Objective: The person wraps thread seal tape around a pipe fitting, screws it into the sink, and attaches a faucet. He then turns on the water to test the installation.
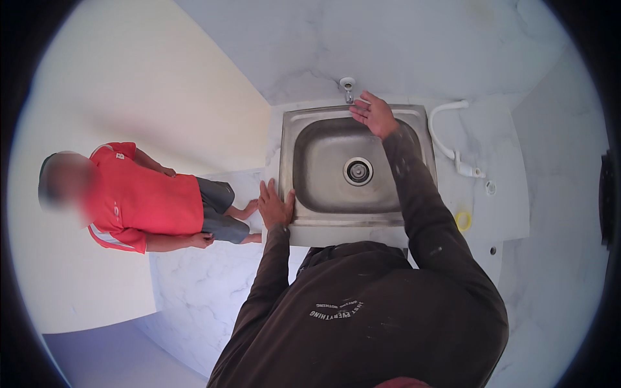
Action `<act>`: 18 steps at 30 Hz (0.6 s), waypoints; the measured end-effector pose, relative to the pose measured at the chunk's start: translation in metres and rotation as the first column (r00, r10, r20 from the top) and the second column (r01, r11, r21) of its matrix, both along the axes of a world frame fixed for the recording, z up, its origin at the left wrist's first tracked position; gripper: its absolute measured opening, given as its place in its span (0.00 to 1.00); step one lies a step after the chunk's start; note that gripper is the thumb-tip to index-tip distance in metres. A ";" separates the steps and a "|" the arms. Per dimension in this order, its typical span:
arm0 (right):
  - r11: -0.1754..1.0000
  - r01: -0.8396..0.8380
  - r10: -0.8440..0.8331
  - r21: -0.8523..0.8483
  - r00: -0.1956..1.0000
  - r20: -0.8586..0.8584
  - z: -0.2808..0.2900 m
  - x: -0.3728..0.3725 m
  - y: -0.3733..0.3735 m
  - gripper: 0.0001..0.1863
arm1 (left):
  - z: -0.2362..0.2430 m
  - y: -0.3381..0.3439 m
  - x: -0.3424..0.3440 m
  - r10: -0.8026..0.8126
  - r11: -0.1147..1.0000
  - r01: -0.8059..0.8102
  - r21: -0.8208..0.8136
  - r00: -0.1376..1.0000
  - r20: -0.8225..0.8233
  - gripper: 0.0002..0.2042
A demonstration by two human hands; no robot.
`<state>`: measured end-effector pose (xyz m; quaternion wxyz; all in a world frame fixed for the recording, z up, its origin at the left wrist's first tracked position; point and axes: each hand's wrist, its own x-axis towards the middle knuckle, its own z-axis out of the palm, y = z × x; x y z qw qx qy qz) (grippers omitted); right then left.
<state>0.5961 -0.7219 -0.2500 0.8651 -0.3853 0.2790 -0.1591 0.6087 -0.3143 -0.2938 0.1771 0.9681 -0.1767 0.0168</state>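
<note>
A stainless steel sink (289, 161) with a round drain (358, 171) is set in the pale marbled counter. My left hand (276, 205) lies with spread fingers on the sink's left rim and the counter beside it. Over the far rim, my right hand (376, 116) is raised with its fingers apart and nothing visible in them. Just left of its fingertips, a short metal pipe fitting (348, 96) comes out of the wall through a round white collar. A white tap with a long curved spout (437, 132) lies detached on the counter, right of the sink.
Near the tap lie a small round whitish piece (490, 187) and a yellow ring (463, 221). The counter's front has a small dark hole (493, 250). At left stands a person in a red shirt (152, 200), close to the counter's left end. A marbled wall (414, 52) rises behind the sink.
</note>
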 end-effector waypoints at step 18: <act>0.905 -0.132 0.031 0.405 0.969 0.246 -0.027 0.075 -0.019 0.27 | 0.015 -0.007 0.001 0.025 1.000 -0.025 0.005 0.999 -0.028 0.38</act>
